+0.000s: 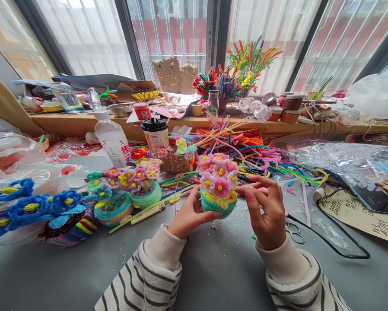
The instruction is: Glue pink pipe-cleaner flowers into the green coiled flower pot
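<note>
My left hand (193, 212) is wrapped round a small flower pot (220, 208) of green and teal cord with a yellow top. Pink fuzzy flowers (221, 185) with yellow centres fill it. My right hand (268, 209) is beside the pot, fingers apart, the index fingertip at or very near the pot's right edge; I cannot tell whether it touches. Left of my left hand are two similar pots, a green pot (147, 196) and a striped pot (113, 209). Further left, a multicoloured pot (74, 228) with blue flowers lies tilted.
Behind the pot lies a heap of pipe cleaners (242, 140). A plastic bottle (111, 140) and a lidded cup (155, 134) stand back left. Scissors (295, 233), a black cable (330, 244) and sandpaper sheets (372, 218) are on the right. A utility knife (147, 214) lies left.
</note>
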{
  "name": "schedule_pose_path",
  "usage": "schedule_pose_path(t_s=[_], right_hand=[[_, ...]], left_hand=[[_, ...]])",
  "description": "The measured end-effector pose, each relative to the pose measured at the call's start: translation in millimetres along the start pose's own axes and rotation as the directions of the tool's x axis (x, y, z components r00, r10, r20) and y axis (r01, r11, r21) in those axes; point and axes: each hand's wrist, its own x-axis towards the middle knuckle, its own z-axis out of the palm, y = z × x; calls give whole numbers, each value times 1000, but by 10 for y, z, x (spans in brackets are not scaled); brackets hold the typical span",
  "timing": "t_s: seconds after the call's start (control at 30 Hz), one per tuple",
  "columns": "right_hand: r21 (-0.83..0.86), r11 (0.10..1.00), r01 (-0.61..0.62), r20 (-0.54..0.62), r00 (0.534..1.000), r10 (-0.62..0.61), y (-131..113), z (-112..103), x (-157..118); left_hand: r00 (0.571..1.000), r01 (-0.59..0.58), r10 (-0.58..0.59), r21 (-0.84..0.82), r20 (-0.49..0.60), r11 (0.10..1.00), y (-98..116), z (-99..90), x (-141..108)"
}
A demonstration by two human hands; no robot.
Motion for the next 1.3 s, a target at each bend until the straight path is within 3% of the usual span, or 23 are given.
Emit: schedule_pose_path(t_s=[1.3], right_hand=[[17,1000,18,12,1000,-18,13,20,-9]], left_hand=[[1000,-7,7,-2,0,1000,3,7,4]])
